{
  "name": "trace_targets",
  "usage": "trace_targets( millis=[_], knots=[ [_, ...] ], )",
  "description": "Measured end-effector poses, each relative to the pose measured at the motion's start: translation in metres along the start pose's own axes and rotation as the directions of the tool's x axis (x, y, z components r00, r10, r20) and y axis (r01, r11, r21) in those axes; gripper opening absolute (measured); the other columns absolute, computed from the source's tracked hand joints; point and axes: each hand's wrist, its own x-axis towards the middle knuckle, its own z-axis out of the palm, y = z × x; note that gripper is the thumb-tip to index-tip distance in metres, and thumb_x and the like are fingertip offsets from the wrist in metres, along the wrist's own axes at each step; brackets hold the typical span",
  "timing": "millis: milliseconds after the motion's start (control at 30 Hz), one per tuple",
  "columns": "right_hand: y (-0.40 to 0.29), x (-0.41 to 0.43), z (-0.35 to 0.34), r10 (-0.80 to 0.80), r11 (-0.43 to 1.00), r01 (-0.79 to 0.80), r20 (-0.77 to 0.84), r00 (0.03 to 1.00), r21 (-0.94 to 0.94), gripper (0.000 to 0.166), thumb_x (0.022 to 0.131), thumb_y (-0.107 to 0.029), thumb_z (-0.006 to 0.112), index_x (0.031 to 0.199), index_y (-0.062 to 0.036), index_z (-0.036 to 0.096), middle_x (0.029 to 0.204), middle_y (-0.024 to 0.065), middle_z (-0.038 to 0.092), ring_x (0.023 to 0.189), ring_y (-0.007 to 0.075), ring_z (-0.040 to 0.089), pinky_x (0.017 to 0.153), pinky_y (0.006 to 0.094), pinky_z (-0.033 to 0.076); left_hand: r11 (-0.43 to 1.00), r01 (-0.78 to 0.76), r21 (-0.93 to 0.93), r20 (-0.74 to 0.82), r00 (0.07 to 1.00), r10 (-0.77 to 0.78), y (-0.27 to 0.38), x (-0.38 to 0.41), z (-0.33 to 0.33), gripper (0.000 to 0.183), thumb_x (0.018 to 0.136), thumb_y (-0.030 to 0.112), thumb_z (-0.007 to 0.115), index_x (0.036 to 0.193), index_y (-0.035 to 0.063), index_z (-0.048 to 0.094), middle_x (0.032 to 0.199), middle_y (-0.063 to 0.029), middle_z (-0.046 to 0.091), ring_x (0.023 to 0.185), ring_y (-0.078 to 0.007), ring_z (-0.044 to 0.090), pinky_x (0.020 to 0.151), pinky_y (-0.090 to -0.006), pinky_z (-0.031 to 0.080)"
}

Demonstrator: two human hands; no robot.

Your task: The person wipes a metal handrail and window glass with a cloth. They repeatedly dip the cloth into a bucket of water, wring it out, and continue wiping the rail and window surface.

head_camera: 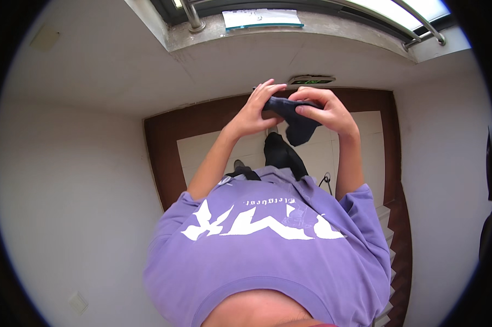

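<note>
A dark navy sock (298, 122) is stretched between my two hands, out in front of my body above the tiled floor. My left hand (259, 107) is at one end of it, with the fingers spread and the thumb under the fabric; whether any fingers are inside the cloth is hidden. My right hand (327, 109) pinches the other part between thumb and fingers. One rounded part of the sock hangs down between the hands.
Ahead are a white wall with a lit green exit sign (312, 80), and a window ledge with metal rails (192, 16) and a paper (262, 18). A brown border (162, 143) frames the floor tiles. Steps (385, 233) descend at the right. A thin black cord (327, 180) lies near my legs.
</note>
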Motion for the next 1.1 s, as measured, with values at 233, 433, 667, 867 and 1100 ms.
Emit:
trace_targets(
  millis=[233, 433, 667, 867, 1100],
  knots=[
    [0.054, 0.050, -0.099, -0.079, 0.995, 0.047, -0.397, 0.915, -0.088, 0.014, 0.094, -0.009, 0.063, 0.103, 0.0011, 0.067, 0.087, 0.0009, 0.066, 0.082, 0.0081, 0.058, 0.077, 0.0237, 0.048, 0.861, 0.470, 0.196, 0.234, 0.830, -0.507, -0.045, 0.076, -0.052, 0.038, 0.081, 0.032, 0.083, 0.085, 0.0005, 0.062, 0.072, -0.0088, 0.062, 0.064, -0.0181, 0.056, 0.062, -0.0313, 0.046],
    [0.096, 0.091, -0.168, 0.025, 0.977, 0.076, -0.456, 0.889, 0.201, 0.012, 0.095, -0.009, 0.065, 0.102, -0.0004, 0.068, 0.088, -0.0015, 0.066, 0.081, 0.0046, 0.057, 0.074, 0.0201, 0.046, 0.890, 0.405, -0.210, -0.118, 0.893, -0.434, -0.074, 0.125, -0.027, 0.031, 0.100, 0.016, 0.060, 0.075, 0.0009, 0.050, 0.073, 0.0005, 0.047, 0.071, -0.0095, 0.041, 0.066, -0.0259, 0.038],
    [0.101, 0.100, -0.212, -0.012, 0.992, 0.034, -0.181, 0.983, 0.118, 0.016, 0.093, -0.007, 0.067, 0.106, 0.0012, 0.072, 0.100, 0.0038, 0.071, 0.093, 0.0105, 0.062, 0.086, 0.0261, 0.049, 0.989, 0.140, -0.051, -0.094, 0.985, -0.145, -0.088, 0.218, 0.038, 0.043, 0.086, 0.010, 0.071, 0.127, 0.0064, 0.058, 0.137, -0.0126, 0.054, 0.137, -0.0303, 0.047, 0.117, -0.0412, 0.034],
    [0.099, 0.085, -0.255, 0.000, 0.995, 0.016, -0.161, 0.987, 0.096, 0.017, 0.092, -0.008, 0.066, 0.105, 0.0015, 0.072, 0.094, 0.0037, 0.071, 0.091, 0.0109, 0.063, 0.085, 0.0245, 0.049, 0.953, 0.026, 0.303, 0.226, 0.969, -0.098, -0.111, 0.254, 0.056, 0.030, 0.085, 0.000, 0.065, 0.114, 0.0050, 0.067, 0.114, -0.0135, 0.068, 0.114, -0.0348, 0.061, 0.102, -0.0384, 0.048],
    [0.139, 0.101, -0.248, -0.102, 0.980, -0.026, -0.607, 0.788, -0.199, 0.013, 0.088, -0.010, 0.074, 0.095, 0.0013, 0.073, 0.080, 0.0023, 0.059, 0.069, 0.0100, 0.054, 0.063, 0.0262, 0.043, 0.682, 0.713, -0.163, 0.224, 0.700, -0.678, -0.117, 0.223, 0.030, 0.026, 0.101, 0.020, 0.056, 0.114, 0.0004, 0.068, 0.103, -0.0091, 0.073, 0.086, -0.0211, 0.068, 0.077, -0.0336, 0.054]
  ],
)
